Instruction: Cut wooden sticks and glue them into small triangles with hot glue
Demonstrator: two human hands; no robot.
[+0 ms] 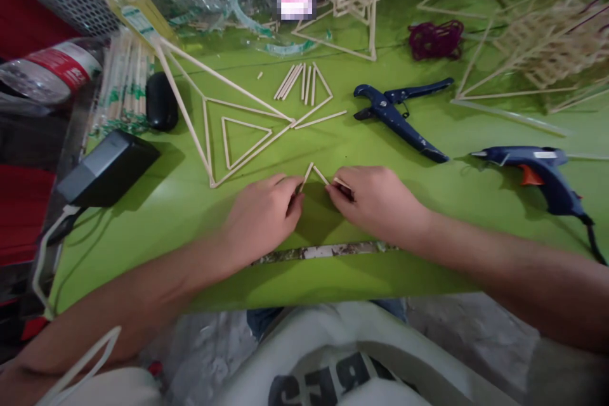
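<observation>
Near the front of the green table, my left hand (269,216) pinches a thin wooden stick (308,172) that slants up to the right. My right hand (375,203) pinches another stick (321,175) slanting up to the left; the two tips come close at the top. A further short stick end shows between my right fingers. Beyond my hands lie a small stick triangle (227,143) and a larger stick frame (187,111). Several short loose sticks (308,84) lie farther back, with a longer one (321,120) below them.
Blue cutters (397,119) and a blue glue gun (537,162) lie at right. Woven stick structures (547,44) and purple string (435,39) are behind. At left are a black box-shaped device (107,168), bundled sticks (126,82) and bottles (57,73).
</observation>
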